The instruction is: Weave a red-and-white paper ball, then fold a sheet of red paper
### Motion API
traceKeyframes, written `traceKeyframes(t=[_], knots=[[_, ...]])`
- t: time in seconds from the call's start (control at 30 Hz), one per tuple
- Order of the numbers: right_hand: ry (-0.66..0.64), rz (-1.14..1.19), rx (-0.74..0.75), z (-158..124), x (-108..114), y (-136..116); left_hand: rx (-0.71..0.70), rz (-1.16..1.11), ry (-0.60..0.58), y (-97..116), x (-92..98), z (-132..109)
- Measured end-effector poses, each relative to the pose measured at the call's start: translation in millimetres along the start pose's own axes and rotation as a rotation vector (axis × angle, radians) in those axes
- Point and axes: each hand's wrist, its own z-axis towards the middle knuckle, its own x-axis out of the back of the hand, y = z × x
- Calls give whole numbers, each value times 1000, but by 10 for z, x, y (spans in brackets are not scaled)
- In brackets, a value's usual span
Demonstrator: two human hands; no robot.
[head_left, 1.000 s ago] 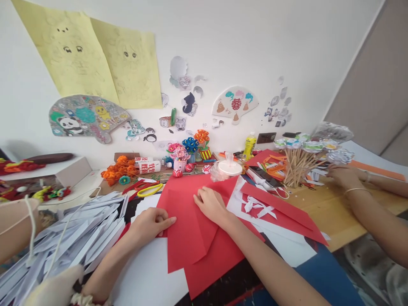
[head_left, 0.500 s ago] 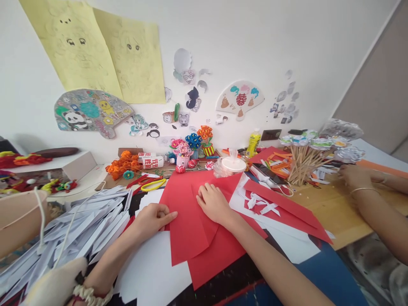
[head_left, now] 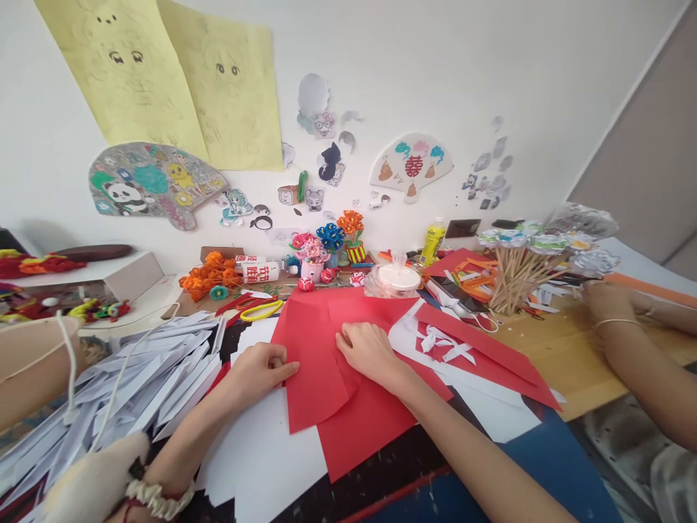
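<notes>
My left hand (head_left: 266, 369) is closed on the left edge of a folded red paper (head_left: 313, 378), thumb lying on top and fingers curled. My right hand (head_left: 371, 352) grips the red paper's right side with bent fingers; its fingertips are partly hidden. The folded flap stands slightly raised between the two hands. Beneath it lies a larger red sheet (head_left: 351, 450), over several white sheets (head_left: 266, 465). Right of my right hand, white paper cutouts (head_left: 446, 345) rest on another folded red sheet (head_left: 506, 356).
White folded paper strips (head_left: 147, 370) heap up at left. Yellow-handled scissors (head_left: 261, 311), orange flowers (head_left: 210, 276) and a lidded plastic tub (head_left: 398, 279) stand behind the paper. At right are stick-stemmed paper flowers (head_left: 517, 276) and another person's hands (head_left: 604, 305).
The whole view has shifted slightly. The red flap's lower edge now curves up a little, its folded part lifted between my hands. Both hands keep nearly the same places.
</notes>
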Motion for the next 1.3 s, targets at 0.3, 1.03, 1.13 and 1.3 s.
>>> traceKeyframes(t=[0.3,1.03,1.13,1.3], knots=[[22,133,159,-310,142,10,-39,-2,-52,38,40,-35],[159,361,78,-904,129,-114,-44,0,-61,-6,11,1],[195,399,-19,-945,67,-196,-41,-11,-61,15,11,-17],[178,432,-98,-916,88,-252,-47,-37,-76,42,24,-46]])
